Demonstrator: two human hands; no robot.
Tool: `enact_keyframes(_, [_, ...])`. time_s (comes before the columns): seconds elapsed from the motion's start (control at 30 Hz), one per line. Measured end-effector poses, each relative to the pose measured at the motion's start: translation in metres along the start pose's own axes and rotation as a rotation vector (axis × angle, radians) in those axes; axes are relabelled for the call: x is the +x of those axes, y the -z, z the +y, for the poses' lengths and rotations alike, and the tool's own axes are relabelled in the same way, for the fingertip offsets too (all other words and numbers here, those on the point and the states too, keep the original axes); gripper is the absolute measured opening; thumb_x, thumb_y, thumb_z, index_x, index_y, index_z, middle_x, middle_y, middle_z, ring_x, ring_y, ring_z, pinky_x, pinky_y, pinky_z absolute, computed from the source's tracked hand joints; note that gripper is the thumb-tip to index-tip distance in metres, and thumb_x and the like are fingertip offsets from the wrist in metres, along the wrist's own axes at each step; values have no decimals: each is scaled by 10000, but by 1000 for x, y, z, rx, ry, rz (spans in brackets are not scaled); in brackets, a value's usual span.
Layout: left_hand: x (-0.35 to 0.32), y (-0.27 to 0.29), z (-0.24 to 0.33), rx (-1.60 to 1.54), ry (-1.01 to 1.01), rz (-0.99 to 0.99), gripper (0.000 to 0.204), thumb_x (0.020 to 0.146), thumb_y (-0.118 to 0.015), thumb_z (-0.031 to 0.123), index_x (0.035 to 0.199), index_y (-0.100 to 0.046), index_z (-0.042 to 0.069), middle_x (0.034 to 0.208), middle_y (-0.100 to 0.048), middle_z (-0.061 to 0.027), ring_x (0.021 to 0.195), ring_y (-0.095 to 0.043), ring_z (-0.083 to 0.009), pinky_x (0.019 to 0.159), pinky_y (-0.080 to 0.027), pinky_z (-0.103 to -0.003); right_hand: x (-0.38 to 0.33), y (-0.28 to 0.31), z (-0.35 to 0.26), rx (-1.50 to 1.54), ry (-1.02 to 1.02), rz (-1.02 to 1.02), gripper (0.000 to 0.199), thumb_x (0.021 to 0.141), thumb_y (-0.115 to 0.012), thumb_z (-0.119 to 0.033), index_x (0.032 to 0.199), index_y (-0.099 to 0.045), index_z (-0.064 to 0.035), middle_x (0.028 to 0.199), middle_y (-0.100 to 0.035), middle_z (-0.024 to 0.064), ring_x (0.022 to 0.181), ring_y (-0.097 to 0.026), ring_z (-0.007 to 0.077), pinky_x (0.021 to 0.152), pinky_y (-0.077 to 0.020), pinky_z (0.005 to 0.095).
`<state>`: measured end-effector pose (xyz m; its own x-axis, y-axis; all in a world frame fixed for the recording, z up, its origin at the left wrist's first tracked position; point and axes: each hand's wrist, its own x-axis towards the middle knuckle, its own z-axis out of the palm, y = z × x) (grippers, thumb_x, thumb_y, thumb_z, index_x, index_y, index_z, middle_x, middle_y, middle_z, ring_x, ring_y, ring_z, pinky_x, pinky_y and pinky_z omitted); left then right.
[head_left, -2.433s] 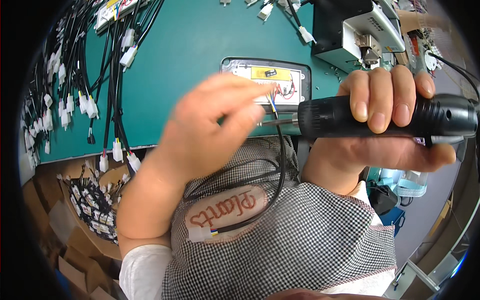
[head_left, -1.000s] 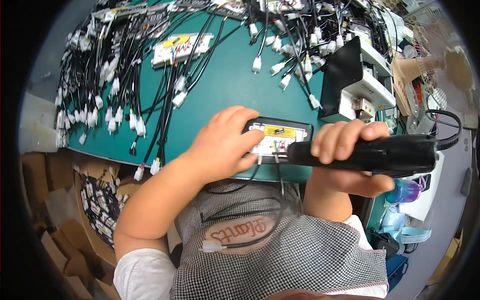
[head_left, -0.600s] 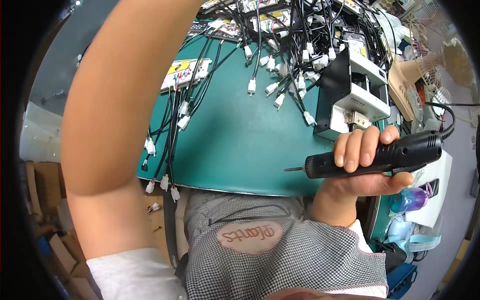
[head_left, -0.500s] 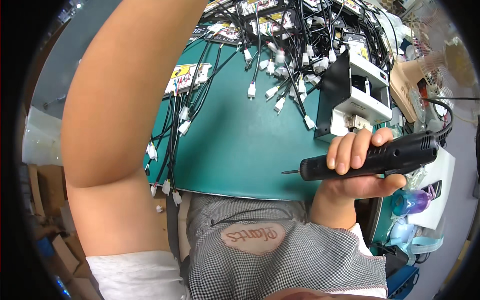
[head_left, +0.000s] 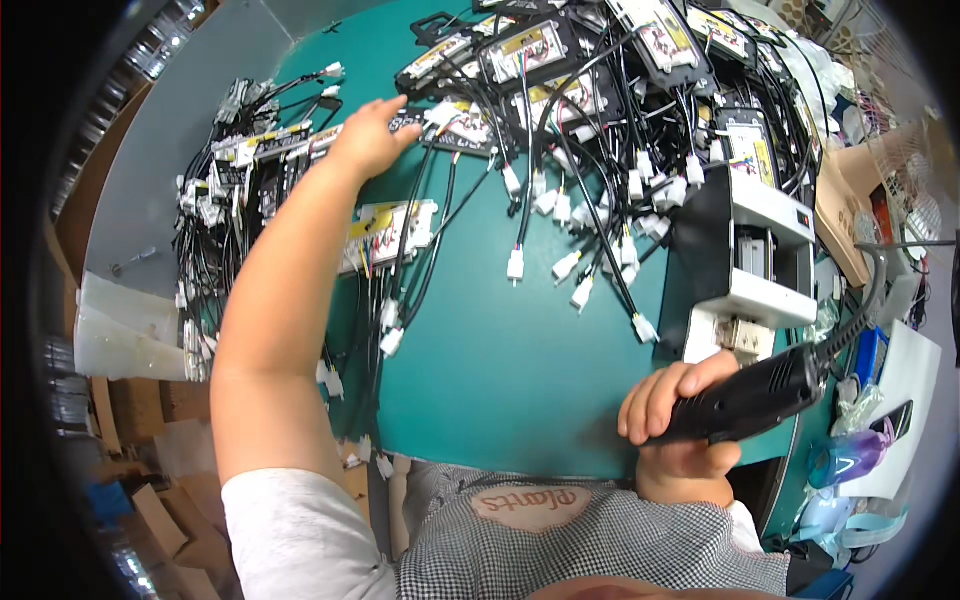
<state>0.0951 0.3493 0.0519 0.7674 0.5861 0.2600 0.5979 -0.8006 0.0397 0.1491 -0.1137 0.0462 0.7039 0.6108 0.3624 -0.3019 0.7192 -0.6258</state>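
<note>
My right hand [head_left: 672,412] is wrapped round a black corded electric screwdriver [head_left: 748,398] near the front right of the table; its bit end is hidden by the fingers. My left arm stretches to the far left, where my left hand [head_left: 368,142] is over a dark display module [head_left: 405,122], fingers apart; whether they touch it I cannot tell. Beside it lies a module with a white-and-yellow label [head_left: 464,124] and wires. Nearer to me, another wired module [head_left: 388,236] trails black cables with white connectors [head_left: 391,342].
A heap of wired modules [head_left: 527,52] covers the back of the green table [head_left: 500,380]. A second stack of modules and cables [head_left: 222,190] is at the left. A black-and-white bench device [head_left: 765,250] stands at right, near a purple-blue bottle [head_left: 850,456].
My left hand, formerly out of sight above the frame's edge, now shows at the far modules. The screwdriver has tilted, its tip end lower. The view has shifted, showing more of the far table.
</note>
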Motion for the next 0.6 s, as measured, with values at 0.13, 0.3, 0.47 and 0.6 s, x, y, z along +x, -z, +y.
enact_keyframes(0.13, [35, 5, 11, -118, 72, -20, 560, 878, -636, 443, 1326, -587, 109, 1366, -541, -186, 1287, -489, -326, 1085, -383, -407, 0, -1, 3, 58, -111, 22, 709, 775, -782, -529, 1081, -426, 2, 727, -558, 120, 598, -569, 195, 566, -522, 325])
enact_keyframes(0.3, [111, -11, -9, -238, 149, 119, 516, 900, -585, 448, 1297, -608, 119, 1273, -610, -193, 1192, -568, -345, 1004, -444, -415, 11, 7, -1, 165, -374, -45, 605, 785, -826, -376, 1097, -461, -8, 837, -602, 149, 766, -612, 239, 733, -524, 396])
enact_keyframes(0.47, [187, -36, -23, -333, 237, 40, 464, 915, -566, 436, 1280, -625, 156, 1239, -647, -154, 1166, -595, -317, 986, -456, -400, 22, 30, -1, 241, -663, -146, 598, 722, -883, -189, 1157, -511, -15, 941, -635, 159, 902, -621, 275, 820, -492, 417])
enact_keyframes(0.6, [235, -71, -24, -220, 206, -2, 493, 940, -501, 492, 1259, -636, 141, 1209, -663, -144, 1128, -616, -312, 971, -460, -403, 35, 21, -9, 257, -729, -51, 574, 777, -821, -243, 1187, -532, 35, 960, -615, 222, 862, -618, 348, 756, -479, 470])
